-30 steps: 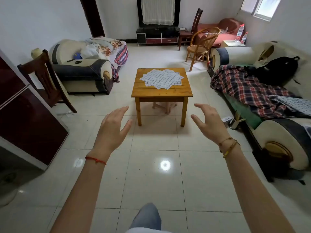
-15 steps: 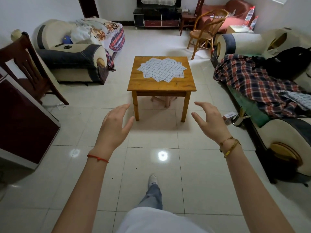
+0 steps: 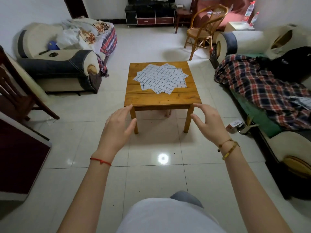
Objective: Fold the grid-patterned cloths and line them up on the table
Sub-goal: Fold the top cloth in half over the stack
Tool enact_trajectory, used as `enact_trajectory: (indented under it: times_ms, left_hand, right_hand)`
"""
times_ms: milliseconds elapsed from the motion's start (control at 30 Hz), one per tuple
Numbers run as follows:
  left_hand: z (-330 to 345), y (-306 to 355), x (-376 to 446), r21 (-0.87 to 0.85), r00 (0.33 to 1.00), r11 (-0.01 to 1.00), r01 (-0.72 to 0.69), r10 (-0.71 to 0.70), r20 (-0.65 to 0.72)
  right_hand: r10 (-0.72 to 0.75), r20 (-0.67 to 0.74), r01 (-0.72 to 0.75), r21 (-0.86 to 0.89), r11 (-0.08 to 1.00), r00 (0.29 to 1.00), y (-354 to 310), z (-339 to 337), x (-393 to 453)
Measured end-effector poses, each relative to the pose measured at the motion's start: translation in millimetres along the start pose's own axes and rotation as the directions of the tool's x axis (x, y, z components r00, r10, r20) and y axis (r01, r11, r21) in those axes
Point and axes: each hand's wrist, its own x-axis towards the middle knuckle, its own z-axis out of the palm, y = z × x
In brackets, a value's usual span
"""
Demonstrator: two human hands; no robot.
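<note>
My left hand [image 3: 117, 127] and right hand [image 3: 209, 122] are both held out with loose, spread fingers and grasp nothing, well short of the worktop [image 3: 162, 98]. The cloths [image 3: 160, 78] lie flat there in a fanned, overlapping pile, none folded, so I judge the task not started. I cannot read any writing.
</note>
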Motion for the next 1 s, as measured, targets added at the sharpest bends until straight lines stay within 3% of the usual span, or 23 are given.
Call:
enact_trajectory:
  times_ms: [433,1000]
  left_hand:
    - [53,-43,144,0.007,0.995,0.998,0.060,-0.061,0.076]
    - [105,-51,382,-0.010,0.994,0.994,0.105,-0.104,0.032]
  right_hand:
    - [0.050,0.073,-0.052,0.022,0.998,0.996,54,57,141]
    - [-0.002,0.145,0.000,0.016,1.000,0.989,135,80,404]
